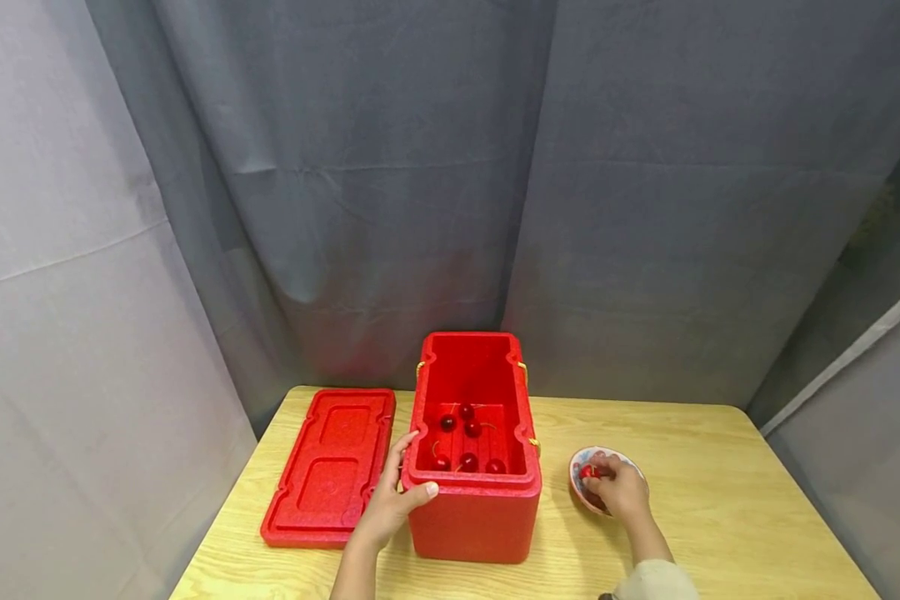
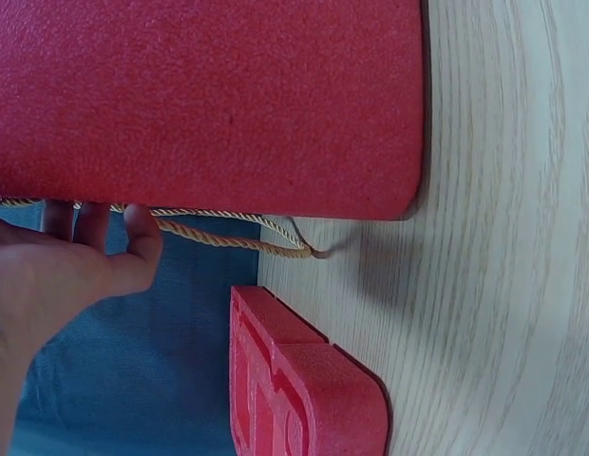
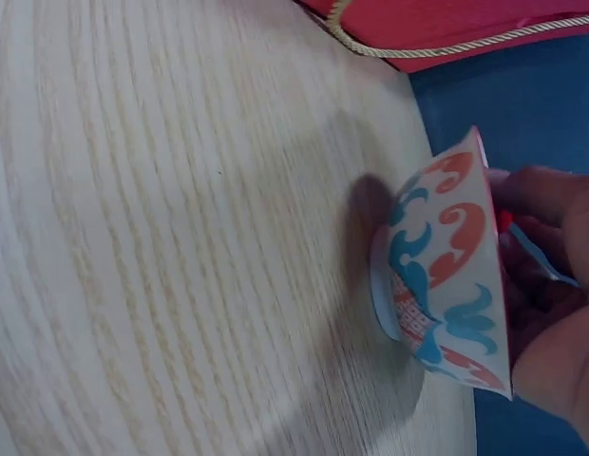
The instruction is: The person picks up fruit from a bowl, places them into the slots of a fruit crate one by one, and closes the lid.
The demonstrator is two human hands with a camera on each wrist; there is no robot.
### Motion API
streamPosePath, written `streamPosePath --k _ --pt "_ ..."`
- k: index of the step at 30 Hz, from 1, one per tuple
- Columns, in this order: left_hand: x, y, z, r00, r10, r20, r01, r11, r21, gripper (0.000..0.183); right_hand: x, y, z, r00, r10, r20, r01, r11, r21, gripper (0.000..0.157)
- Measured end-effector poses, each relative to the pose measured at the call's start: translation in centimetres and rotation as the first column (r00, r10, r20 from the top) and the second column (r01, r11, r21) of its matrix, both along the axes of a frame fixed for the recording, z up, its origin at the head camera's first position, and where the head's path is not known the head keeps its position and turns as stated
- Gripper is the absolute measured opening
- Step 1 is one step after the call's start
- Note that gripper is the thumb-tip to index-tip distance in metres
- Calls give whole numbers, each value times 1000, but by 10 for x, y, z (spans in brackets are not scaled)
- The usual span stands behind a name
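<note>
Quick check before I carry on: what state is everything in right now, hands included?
Red box: upright, open on top
Red lid: off, lying flat on the table
Six cherries: loose inside the box
Rope handle: hanging slack
Bowl: upright
Left hand: gripping the box's near left corner
Right hand: at the bowl, pinching another cherry

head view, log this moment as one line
left hand: touching red box | right hand: pinching cherry at bowl | red box: open, six cherries visible inside | lid: off, on table
</note>
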State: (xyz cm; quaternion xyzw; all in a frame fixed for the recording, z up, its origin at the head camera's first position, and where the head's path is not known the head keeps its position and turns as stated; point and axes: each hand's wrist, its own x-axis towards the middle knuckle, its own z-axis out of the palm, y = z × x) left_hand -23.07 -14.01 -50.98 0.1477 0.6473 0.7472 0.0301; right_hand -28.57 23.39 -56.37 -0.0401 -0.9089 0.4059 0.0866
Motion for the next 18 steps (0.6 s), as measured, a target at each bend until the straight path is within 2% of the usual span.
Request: streamPosePath --k 7,18 --pt "-1 0 -1 1000 0 14 0 1000 -4 77 11 1 11 999 31 39 -26 991 -131 43" --pt "-1 -1 0 1000 -13 -2 13 1000 1 76 26 -3 23 999 -37 38 44 971 -235 42"
